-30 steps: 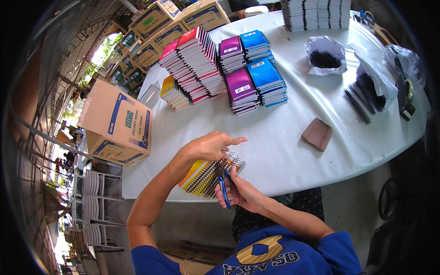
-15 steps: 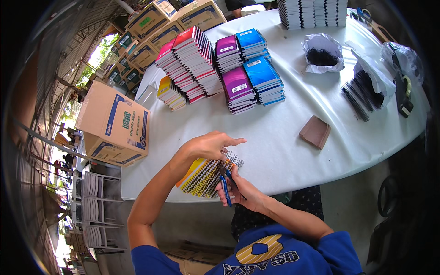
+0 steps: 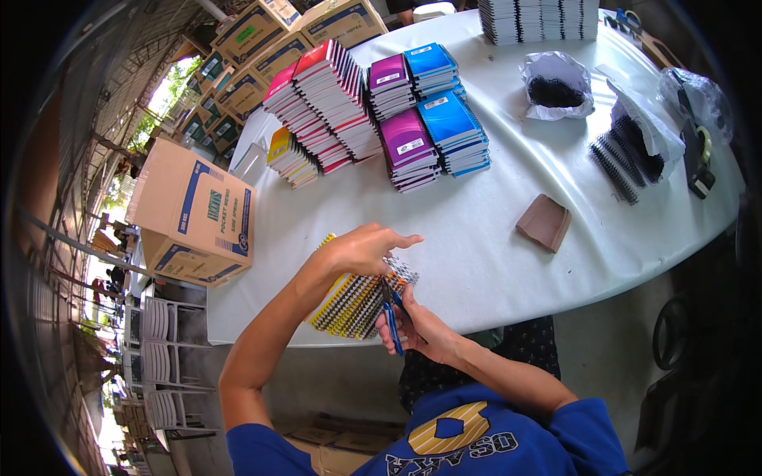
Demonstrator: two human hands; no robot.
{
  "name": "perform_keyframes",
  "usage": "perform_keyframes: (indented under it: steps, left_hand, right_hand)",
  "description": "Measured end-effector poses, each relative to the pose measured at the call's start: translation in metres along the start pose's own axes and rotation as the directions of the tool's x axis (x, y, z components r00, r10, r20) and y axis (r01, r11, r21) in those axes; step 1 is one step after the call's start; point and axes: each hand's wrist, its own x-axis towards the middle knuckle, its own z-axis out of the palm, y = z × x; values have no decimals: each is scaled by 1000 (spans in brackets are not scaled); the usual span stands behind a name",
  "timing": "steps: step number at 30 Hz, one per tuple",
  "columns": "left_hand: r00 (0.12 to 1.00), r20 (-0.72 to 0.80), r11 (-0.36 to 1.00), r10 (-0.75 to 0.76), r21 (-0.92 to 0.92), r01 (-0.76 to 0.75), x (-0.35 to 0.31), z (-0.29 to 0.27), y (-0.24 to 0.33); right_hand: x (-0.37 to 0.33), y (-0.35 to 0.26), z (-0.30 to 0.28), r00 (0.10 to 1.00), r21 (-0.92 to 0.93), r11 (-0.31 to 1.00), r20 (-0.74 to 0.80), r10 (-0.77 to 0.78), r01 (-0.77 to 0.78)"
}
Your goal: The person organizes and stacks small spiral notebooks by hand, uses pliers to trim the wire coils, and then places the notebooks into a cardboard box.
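A stack of spiral-bound notebooks (image 3: 347, 305) with yellow edges lies tilted near the table's front edge, its rows of coils facing me. My left hand (image 3: 367, 247) bends over the far side of the stack and grips it. One digit points out to the right; the others curl down toward the coils, partly hidden. In my right hand (image 3: 421, 329) are pliers (image 3: 391, 317) with blue handles, fingers wrapped round them. The jaws touch or nearly touch the coil ends at the stack's right end.
Piles of red notebooks (image 3: 327, 99), purple (image 3: 409, 147), blue (image 3: 452, 131) and yellow notebooks (image 3: 292, 159) stand farther back. A carton (image 3: 198, 214) is at left. A brown block (image 3: 544, 223) and bags of black coils (image 3: 556, 91) lie right.
The pliers and right hand stay nearly in place at the coils. The view has shifted slightly, and more yellow edge shows beyond my left wrist.
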Motion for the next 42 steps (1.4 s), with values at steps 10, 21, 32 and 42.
perform_keyframes:
  steps: [10,21,32,42]
  left_hand:
    - [996,77,991,-43,-126,52,4,-6,-1]
    - [951,304,974,-61,-189,123,21,-7,-15]
    - [923,383,970,-44,-206,132,39,6,-18]
    - [942,328,993,-62,-76,92,36,7,-14]
  right_hand:
    - [6,-2,-16,988,-17,999,146,48,-46]
    - [3,-10,-16,994,-28,999,106,38,-36]
    - [22,8,-56,867,281,946,499,1,-163]
    - [-1,2,-15,999,19,1000,45,21,-22]
